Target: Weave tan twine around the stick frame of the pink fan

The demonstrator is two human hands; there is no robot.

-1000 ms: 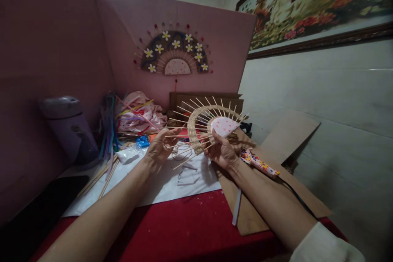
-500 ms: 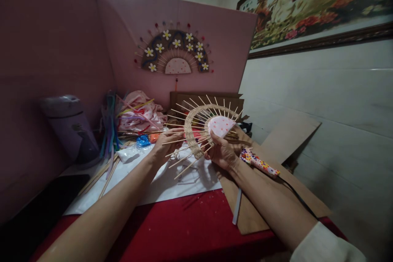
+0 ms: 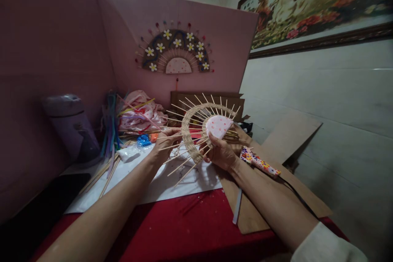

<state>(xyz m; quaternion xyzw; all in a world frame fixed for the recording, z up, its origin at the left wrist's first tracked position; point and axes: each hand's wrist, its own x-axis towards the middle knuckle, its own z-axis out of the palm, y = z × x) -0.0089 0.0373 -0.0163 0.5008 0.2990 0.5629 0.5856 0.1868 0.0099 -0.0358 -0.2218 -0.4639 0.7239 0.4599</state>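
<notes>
A half-round woven fan (image 3: 190,146) is held up above the table, tilted, with thin wooden sticks spreading out past its twine band. Its centre is a pale pink half-disc with red dots. My right hand (image 3: 223,154) grips the fan at this half-disc, thumb on the front and fingers behind. On the other side, my left hand (image 3: 167,143) pinches sticks at the fan's left edge; the fingertips are partly hidden. A flower-patterned glue gun (image 3: 259,161) lies on the brown board, right of my right hand.
A finished fan with white flowers (image 3: 176,49) hangs on the pink panel. Behind my left hand are pink cloth (image 3: 141,110), blue tape (image 3: 143,140) and loose sticks. A lilac tumbler (image 3: 72,127) stands left. Brown board (image 3: 251,217) and red tablecloth (image 3: 190,229) lie in front.
The fan has shifted slightly left and turned a little in my hands. Both hands keep hold of it, and the left has moved only slightly.
</notes>
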